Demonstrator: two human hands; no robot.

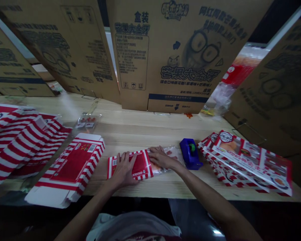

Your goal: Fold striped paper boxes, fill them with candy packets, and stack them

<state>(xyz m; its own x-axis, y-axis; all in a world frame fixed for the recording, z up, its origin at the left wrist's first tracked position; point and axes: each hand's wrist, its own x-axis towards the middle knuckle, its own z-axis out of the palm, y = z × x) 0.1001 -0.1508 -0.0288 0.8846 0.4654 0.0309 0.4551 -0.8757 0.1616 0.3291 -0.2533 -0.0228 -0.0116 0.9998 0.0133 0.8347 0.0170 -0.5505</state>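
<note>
In the middle of the table lies a snack packet (142, 164) with a red and white printed panel and a clear plastic part on its right. My left hand (125, 169) rests on the printed panel, fingers spread. Over the clear part is my right hand (162, 158), its fingers stretched out and touching the plastic, which shows orange-brown pieces beneath. Just right of that hand stands a blue tape dispenser (190, 154) with a green core. To the left, a red and white striped box (75, 164) lies with its white near-end flap extended.
Several striped boxes (17, 140) are stacked at the left edge, and windowed packages (251, 160) are piled at the right. A small clear pack (86, 122) sits behind the striped box. Tall cardboard cartons (175, 57) line the back of the table.
</note>
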